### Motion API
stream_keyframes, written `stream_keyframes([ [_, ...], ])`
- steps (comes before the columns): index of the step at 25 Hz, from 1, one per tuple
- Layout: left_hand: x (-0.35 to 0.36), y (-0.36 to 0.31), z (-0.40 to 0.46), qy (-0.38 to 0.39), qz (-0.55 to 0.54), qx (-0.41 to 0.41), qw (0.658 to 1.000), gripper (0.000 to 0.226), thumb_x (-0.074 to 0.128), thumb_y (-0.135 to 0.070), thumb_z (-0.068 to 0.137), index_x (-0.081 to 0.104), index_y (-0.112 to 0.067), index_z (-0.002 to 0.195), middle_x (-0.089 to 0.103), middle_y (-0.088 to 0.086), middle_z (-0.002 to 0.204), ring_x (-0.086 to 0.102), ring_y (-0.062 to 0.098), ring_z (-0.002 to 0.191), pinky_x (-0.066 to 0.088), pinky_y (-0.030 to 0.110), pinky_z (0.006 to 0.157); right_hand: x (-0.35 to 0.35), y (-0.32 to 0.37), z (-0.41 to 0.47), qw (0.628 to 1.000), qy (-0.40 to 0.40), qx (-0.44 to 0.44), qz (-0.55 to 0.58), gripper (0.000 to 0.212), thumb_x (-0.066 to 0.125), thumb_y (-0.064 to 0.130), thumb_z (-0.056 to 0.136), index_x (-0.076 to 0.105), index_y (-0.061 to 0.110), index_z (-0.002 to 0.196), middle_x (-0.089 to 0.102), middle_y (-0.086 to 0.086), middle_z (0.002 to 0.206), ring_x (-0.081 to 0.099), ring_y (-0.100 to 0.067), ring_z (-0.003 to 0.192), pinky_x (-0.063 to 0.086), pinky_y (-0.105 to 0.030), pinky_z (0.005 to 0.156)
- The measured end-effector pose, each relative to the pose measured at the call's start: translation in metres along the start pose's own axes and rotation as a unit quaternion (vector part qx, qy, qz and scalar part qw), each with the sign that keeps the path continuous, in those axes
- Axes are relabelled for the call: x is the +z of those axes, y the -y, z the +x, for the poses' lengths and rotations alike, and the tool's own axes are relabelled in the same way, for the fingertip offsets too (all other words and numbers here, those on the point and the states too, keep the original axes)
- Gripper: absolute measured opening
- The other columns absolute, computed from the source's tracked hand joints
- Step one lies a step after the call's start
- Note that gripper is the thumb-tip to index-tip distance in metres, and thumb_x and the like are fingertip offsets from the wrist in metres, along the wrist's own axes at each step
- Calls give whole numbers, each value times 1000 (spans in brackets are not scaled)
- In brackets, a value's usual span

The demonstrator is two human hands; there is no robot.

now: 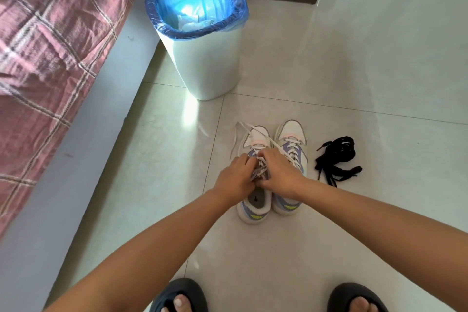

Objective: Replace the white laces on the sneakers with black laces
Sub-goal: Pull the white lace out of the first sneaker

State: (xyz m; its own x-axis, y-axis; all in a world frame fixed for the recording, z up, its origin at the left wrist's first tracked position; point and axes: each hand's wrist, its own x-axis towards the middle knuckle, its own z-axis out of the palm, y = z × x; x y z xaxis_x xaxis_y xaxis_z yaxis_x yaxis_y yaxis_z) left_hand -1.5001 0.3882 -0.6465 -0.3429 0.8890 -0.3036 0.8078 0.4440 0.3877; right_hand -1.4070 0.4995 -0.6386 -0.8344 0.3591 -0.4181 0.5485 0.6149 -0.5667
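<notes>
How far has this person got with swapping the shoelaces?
Barely started. Done: only the white lace of the left sneaker is partly loosened, its ends lying over the toe. In hand: the left hand and right hand both work at that lace. Left: the right sneaker is fully laced in white, and the black laces lie untouched on the floor beside it.

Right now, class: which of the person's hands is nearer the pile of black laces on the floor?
Right. The right hand works the left sneaker's white lace, on the side toward the black laces. The left hand is farther, beyond it.
</notes>
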Motion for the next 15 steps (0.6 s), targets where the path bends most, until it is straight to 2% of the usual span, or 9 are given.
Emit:
stream_keyframes([
  [2, 4, 2, 0, -42, -46, 10, 998, 34, 55, -17, 87, 46, -8, 118, 50, 10, 116, 49, 25, 104, 48, 39, 76, 4, 1, 1, 1000, -26, 10, -12, 51, 67, 15, 76, 41, 9, 120, 44, -8, 118, 44, -23, 107, 41, -36, 90],
  [5, 2, 15, -8, -92, -212, -9, 973, 24, 56, -11, 86, 47, -12, 108, 53, 4, 104, 53, 21, 91, 47, 34, 74, -4, -2, 1, 993, -43, 42, 103, 41, 62, 8, 77, 39, 13, 110, 46, -9, 104, 48, -23, 91, 43, -37, 79],
  [8, 2, 30, -18, -100, -252, 25, 962, 22, 52, -3, 87, 52, -14, 107, 47, -3, 104, 52, 13, 90, 45, 23, 79, -11, -10, -5, 989, -30, 22, 144, 34, 57, 2, 77, 37, 20, 98, 48, -8, 89, 46, -20, 75, 43, -37, 69],
  [10, 3, 34, -23, -84, -238, 41, 967, 23, 50, 0, 89, 59, -10, 108, 45, 3, 113, 53, 17, 95, 46, 23, 84, -12, -11, -9, 995, -26, -13, 98, 30, 57, 3, 77, 41, 22, 95, 48, -3, 91, 48, -22, 79, 43, -36, 71],
  [13, 5, 29, -21, -35, -178, 37, 983, 18, 51, -4, 91, 65, -8, 103, 38, 13, 127, 54, 25, 97, 49, 34, 86, -5, -10, -9, 994, -33, -91, -56, 24, 57, 7, 79, 54, 17, 100, 51, -1, 106, 48, -22, 93, 41, -33, 76],
  [15, 1, 16, -20, -46, -246, -22, 968, 10, 55, -4, 89, 63, -10, 88, 40, 11, 123, 50, 19, 97, 48, 26, 85, 2, -8, -8, 985, -57, -108, -123, 24, 57, 9, 81, 59, 14, 104, 52, -4, 111, 48, -24, 97, 37, -31, 74],
])
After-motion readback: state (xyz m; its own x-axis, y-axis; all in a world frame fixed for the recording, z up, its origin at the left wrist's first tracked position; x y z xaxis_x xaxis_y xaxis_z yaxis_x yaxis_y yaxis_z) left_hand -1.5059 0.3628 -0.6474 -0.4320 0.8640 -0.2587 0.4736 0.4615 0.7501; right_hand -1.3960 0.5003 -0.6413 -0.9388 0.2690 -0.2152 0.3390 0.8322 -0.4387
